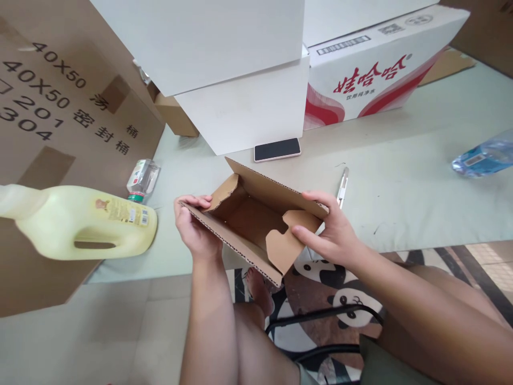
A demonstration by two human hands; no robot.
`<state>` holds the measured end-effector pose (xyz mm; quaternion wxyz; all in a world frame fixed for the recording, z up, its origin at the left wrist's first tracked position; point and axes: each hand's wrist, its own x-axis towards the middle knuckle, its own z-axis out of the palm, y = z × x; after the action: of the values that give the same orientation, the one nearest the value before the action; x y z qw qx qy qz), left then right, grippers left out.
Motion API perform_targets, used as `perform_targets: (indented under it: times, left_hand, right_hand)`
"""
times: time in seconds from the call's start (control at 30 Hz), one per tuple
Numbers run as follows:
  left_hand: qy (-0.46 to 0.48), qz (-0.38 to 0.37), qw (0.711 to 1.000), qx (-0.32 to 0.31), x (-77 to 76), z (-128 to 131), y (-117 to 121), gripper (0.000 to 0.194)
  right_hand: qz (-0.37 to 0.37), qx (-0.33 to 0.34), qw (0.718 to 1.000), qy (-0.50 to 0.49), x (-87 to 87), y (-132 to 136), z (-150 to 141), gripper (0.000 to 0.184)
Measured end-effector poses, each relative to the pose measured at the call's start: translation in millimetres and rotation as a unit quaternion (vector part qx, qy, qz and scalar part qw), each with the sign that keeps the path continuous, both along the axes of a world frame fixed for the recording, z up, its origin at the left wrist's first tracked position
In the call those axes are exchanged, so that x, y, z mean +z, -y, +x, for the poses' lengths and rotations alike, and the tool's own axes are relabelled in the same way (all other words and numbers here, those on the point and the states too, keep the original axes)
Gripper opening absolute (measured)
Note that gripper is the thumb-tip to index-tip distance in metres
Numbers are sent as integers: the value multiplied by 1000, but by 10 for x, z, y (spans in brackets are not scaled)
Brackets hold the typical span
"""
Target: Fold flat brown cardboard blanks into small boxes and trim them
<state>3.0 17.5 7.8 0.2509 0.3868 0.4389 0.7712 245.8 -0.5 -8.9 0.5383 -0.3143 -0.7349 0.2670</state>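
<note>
I hold a small brown corrugated cardboard box [252, 219], open at the top with its flaps up, above the front edge of the pale green surface [401, 176]. My left hand [194, 227] grips its left wall, fingers curled over the rim. My right hand [334, 232] grips the right side, thumb pressing on a notched flap and fingers behind the wall. The inside of the box looks empty.
A yellow jug [86, 222] lies at the left, a small clear bottle [143, 179] beside it. A phone [277, 149] lies before stacked white boxes [240, 80]. A red-and-white carton [380, 69], small scissors [343, 187] and a blue water bottle [483, 155] lie to the right. A large brown carton [60, 107] stands left.
</note>
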Motion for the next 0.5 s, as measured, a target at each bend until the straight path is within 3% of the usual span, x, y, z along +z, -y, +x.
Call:
perform_targets:
  times: [0.5]
  left_hand:
    - [-19, 6, 1000, 4, -13, 3, -9, 24]
  right_hand:
    - [1, -9, 1000, 10, 0, 7, -7, 53]
